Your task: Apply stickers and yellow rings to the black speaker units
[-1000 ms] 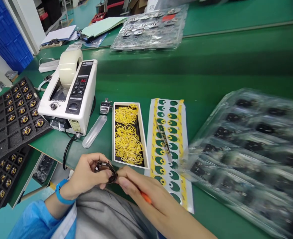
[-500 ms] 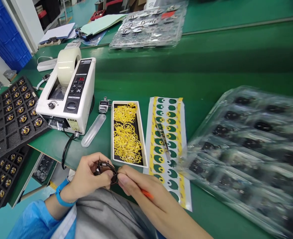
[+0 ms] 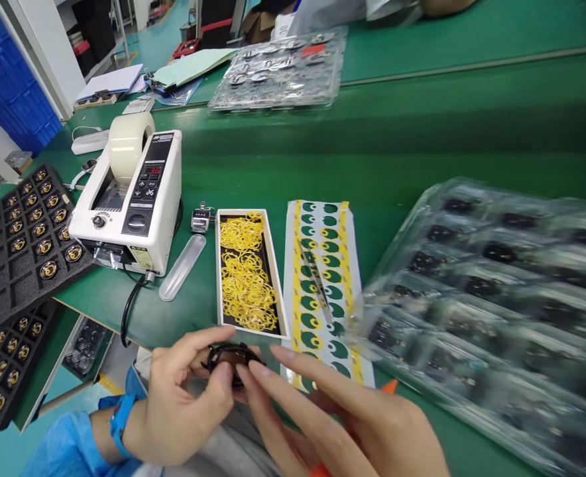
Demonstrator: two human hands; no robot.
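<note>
My left hand (image 3: 178, 391) grips a small round black part (image 3: 231, 361) between thumb and fingers, above my lap by the table's front edge. The part has a dark rim and a brownish face; the fingers cover some of it. My right hand (image 3: 333, 417) has its fingers stretched out, with the fingertips at the part's right side. An orange tool (image 3: 390, 386) is tucked in my right hand; only bits of orange show and its kind is hidden. Just beyond the hands is a white-rimmed box (image 3: 278, 298) of thin yellow ring-shaped pieces (image 3: 248, 281).
Right of the box lies a sticker sheet (image 3: 355, 311) with tweezers (image 3: 317, 281) on it. Clear trays (image 3: 486, 324) of black parts fill the right side. A tape dispenser (image 3: 156, 212), a tally counter (image 3: 202, 218) and black foam trays (image 3: 4, 258) are at left.
My right hand's fingers have spread from a pinch and now reach over the part. The part has turned so its brownish face shows more. Both hands sit slightly lower and further right in view.
</note>
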